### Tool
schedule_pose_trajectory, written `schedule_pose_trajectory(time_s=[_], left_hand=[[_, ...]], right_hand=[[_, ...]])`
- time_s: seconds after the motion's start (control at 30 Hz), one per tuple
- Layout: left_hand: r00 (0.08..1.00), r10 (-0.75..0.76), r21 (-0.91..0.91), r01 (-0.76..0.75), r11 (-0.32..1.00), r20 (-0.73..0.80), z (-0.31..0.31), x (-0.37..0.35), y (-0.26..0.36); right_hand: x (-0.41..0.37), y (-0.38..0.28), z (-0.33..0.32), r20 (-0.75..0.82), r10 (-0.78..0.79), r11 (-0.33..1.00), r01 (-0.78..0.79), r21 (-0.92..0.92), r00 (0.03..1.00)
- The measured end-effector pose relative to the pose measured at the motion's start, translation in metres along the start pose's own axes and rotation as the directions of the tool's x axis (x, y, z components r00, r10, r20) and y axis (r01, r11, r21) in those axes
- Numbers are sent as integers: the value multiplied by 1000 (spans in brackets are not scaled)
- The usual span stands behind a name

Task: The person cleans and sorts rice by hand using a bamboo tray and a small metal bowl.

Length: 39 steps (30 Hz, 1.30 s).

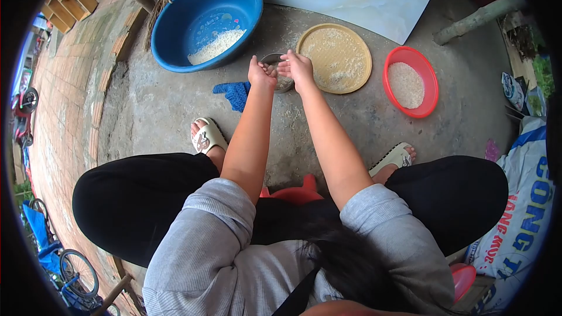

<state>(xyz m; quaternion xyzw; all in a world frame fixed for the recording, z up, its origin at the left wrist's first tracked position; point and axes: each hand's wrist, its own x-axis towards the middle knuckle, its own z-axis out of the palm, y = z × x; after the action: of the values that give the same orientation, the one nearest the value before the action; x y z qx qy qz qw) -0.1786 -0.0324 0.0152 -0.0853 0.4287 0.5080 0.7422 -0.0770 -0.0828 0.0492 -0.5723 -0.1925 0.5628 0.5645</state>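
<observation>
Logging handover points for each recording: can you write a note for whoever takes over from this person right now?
Left hand: cupped, palm up, over the small round metal bowl on the concrete floor. What it holds is too small to tell.
Right hand: fingers reach toward the left palm; grip unclear.
Things: large blue plastic basin with a small heap of white rice, to the left; round tan flat tray with scattered rice, to the right; red plastic bowl of rice beyond it; blue cloth by the left wrist.
Done: rice lies in all three vessels.
Not done: tray rice is unsorted and scattered.
</observation>
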Motion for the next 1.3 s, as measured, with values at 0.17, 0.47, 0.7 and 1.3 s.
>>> schedule_pose_trajectory(time_s=[0.17, 0.47, 0.7, 1.3], left_hand=[[954, 178, -24, -178, 984, 240, 15, -7, -2], [886, 335, 444, -453, 773, 321, 16, -19, 2], [826, 336, 557, -555, 618, 452, 20, -20, 5], [906, -159, 780, -418, -465, 391, 58, -19, 29]], right_hand=[[19, 41, 10, -36, -162, 796, 109, -596, 986], [27, 56, 4, -65, -108, 876, 64, -478, 992], [31, 60, -8, -133, -131, 898, 61, -435, 982], [21, 31, -35, -414, -590, 773, 336, -538, 693]])
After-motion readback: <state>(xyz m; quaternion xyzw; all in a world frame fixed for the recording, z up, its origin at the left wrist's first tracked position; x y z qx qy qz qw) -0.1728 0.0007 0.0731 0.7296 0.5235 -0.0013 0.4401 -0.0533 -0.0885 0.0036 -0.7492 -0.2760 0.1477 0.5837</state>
